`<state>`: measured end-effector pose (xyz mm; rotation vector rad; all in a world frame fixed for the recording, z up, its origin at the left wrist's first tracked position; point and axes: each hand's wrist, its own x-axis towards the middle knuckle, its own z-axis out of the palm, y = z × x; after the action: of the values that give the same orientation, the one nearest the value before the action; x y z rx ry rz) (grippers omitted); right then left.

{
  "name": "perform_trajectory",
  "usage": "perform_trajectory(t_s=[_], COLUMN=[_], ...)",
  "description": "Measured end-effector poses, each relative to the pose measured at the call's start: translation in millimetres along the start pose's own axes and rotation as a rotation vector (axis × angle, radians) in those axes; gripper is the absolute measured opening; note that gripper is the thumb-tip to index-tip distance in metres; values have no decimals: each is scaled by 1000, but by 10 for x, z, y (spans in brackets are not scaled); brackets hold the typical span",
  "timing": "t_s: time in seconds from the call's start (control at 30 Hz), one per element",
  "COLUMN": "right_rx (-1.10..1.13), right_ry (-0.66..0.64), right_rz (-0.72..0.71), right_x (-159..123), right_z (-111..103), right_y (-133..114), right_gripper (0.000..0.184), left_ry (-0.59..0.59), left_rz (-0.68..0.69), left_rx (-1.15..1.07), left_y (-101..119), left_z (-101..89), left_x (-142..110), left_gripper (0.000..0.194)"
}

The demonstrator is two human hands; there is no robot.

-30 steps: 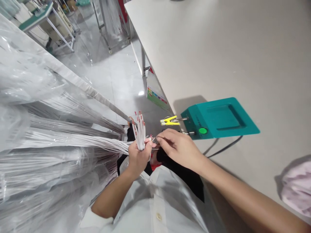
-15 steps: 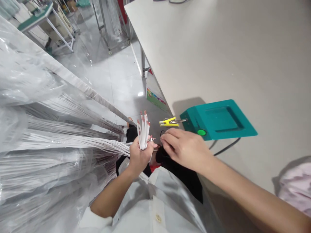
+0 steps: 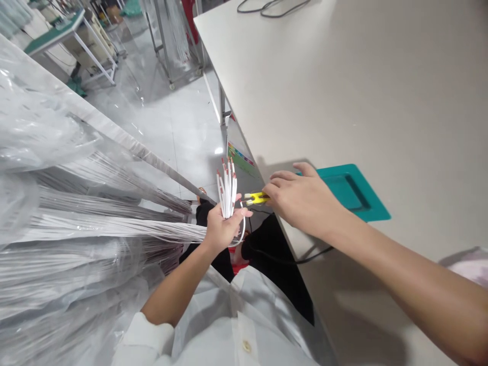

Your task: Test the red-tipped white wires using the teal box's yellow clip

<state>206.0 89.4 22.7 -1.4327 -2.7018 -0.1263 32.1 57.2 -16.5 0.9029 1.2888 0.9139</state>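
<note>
A bunch of white wires [image 3: 227,193] with bare, copper-red ends stands upright in my left hand [image 3: 221,231], whose fingers are wrapped round it. One wire curves away from the bunch, its end close to the tips of a yellow clip [image 3: 259,197]. My right hand [image 3: 299,201] grips the rear of that clip, index finger raised. Behind my right hand lies a teal tray-shaped device [image 3: 375,204] on the table; its front part and green button are hidden by the hand.
To the left, long bundles of white wires [image 3: 114,221] hang in clear plastic beside a wrapped rail [image 3: 152,157]. The pale table [image 3: 343,91] fills the right side, with black cable [image 3: 274,15] at its far edge. A pink cloth [image 3: 470,267] lies at right.
My right hand has moved from beside the wires onto the yellow clip. My left hand has lifted slightly with the bunch and moved right, bringing one wire's end to the clip.
</note>
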Motion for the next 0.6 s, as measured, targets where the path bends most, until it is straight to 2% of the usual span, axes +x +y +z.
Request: perform_trajectory(t_s=[0.17,0.33,0.47,0.6], right_rx=[18,-34,-2,10], right_ry=[-4,-42,-33,9], right_rz=[13,-2,1,18], right_x=[19,15,-10,-38], right_z=[-14,-16,21,75], right_y=[23,34,48,40], right_gripper=[18,19,10,30], left_ry=[5,7,39,71], left_rz=[-42,-7,39,51], left_rx=[-5,99,140,144], left_y=[3,-69,-98,-100], left_z=[51,54,46,40], left_x=[66,118,140,127], left_gripper=[60,48,45,44])
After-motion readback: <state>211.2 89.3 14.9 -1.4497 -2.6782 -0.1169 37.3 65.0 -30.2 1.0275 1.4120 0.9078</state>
